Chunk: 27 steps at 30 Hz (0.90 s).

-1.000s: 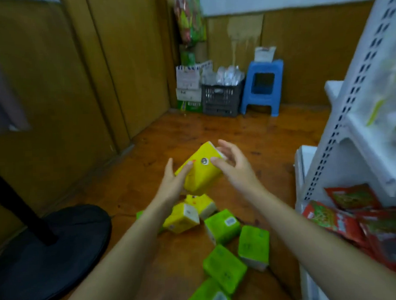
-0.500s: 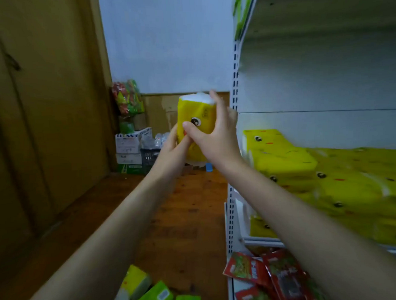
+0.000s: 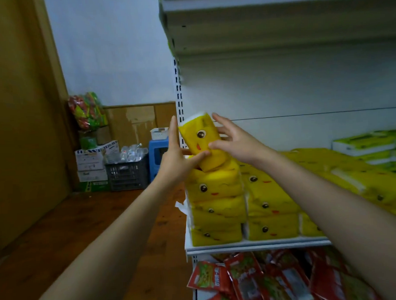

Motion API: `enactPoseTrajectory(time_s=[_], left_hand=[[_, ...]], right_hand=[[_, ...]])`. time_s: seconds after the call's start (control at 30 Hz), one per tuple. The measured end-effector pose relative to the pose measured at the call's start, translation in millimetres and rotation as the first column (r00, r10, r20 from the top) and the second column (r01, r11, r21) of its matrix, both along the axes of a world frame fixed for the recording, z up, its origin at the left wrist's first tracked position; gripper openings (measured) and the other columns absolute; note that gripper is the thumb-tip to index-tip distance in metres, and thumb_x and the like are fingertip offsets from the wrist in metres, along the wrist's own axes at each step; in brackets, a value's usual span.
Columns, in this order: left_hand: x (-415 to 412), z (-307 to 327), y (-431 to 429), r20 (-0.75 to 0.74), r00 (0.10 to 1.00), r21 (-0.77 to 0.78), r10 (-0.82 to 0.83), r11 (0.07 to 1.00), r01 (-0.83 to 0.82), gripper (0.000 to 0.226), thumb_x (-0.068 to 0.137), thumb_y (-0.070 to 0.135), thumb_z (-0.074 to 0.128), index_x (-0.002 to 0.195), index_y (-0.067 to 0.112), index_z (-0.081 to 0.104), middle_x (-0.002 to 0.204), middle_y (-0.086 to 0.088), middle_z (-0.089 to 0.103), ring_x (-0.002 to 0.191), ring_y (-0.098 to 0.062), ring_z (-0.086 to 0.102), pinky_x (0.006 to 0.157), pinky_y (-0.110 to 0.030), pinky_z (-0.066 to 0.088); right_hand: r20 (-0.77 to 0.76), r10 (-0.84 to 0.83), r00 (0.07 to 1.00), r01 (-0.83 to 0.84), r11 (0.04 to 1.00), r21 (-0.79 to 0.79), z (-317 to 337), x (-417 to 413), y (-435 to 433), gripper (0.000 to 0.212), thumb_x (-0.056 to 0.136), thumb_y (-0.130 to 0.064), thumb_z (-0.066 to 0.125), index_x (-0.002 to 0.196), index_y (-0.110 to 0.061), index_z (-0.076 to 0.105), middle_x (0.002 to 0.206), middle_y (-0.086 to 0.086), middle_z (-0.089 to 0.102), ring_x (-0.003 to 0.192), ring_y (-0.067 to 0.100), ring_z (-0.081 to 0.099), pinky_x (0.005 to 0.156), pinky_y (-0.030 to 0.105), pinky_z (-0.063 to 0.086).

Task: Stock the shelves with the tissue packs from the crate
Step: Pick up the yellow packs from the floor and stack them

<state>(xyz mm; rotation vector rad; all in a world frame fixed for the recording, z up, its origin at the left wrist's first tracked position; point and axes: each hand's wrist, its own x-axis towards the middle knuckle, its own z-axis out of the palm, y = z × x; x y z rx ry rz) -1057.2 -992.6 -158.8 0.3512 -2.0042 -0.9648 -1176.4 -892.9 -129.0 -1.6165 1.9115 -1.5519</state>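
1. White shelving fills the right of the view; the middle shelf (image 3: 258, 245) carries yellow packs in stacks; the leftmost stack (image 3: 214, 203) is 3 high and sits at the shelf's open left end.
2. Yellow tissue pack (image 3: 203, 140): tilted, top leaning left; lower end resting on that stack; not yet flat.
3. Left hand (image 3: 175, 162): fingers straight up along the pack's left side, thumb pressed on its front; holding it.
4. Right hand (image 3: 239, 146): thumb on the front face, spread fingers round the right edge; gripping lightly.
5. Risk 1: release while tilted; pack probably tips left, off the open end, onto the wooden floor (image 3: 118, 220).
6. Risk 2: a sideways push while flattening; the soft stack could slide or topple off the same end.
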Motion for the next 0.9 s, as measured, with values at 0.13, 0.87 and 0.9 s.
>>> enactPoseTrajectory(time_s=[0.13, 0.87, 0.9], left_hand=[[8, 5, -14, 0.019, 0.996, -0.099, 0.089, 0.991, -0.087, 0.104, 0.07, 0.023, 0.078, 0.148, 0.029, 0.01, 0.15, -0.006, 0.021, 0.129, -0.021, 0.038, 0.093, -0.035, 0.049], [-48, 50, 15, 0.099, 0.979, -0.043, -0.176, 0.983, 0.181, 0.051, 0.099, 0.042, 0.027, 0.148, 0.033, 0.015, 0.153, 0.001, 0.028, 0.133, -0.015, 0.037, 0.086, -0.017, 0.036], [-60, 50, 20, 0.147, 0.972, -0.056, -0.181, 0.98, 0.191, 0.051, 0.099, 0.044, 0.023, 0.148, 0.031, 0.019, 0.152, 0.001, 0.029, 0.132, -0.016, 0.038, 0.084, -0.016, 0.035]], right_hand=[[-0.074, 0.01, 0.997, -0.006, 0.999, 0.054, -16, -8, -1, 0.071, 0.087, -0.016, 0.062, 0.146, -0.026, 0.023, 0.145, 0.004, 0.037, 0.131, 0.02, 0.04, 0.099, 0.032, 0.042], [0.097, -0.21, 0.973, 0.229, 0.93, -0.289, -10, -64, 29, 0.089, 0.076, -0.023, 0.074, 0.145, -0.039, 0.019, 0.151, -0.007, 0.026, 0.136, 0.019, 0.033, 0.102, 0.049, 0.043], [0.126, -0.225, 0.966, 0.253, 0.922, -0.293, -13, -77, 35, 0.082, 0.075, -0.021, 0.076, 0.141, -0.036, 0.029, 0.143, -0.005, 0.037, 0.128, 0.021, 0.043, 0.099, 0.049, 0.045]])
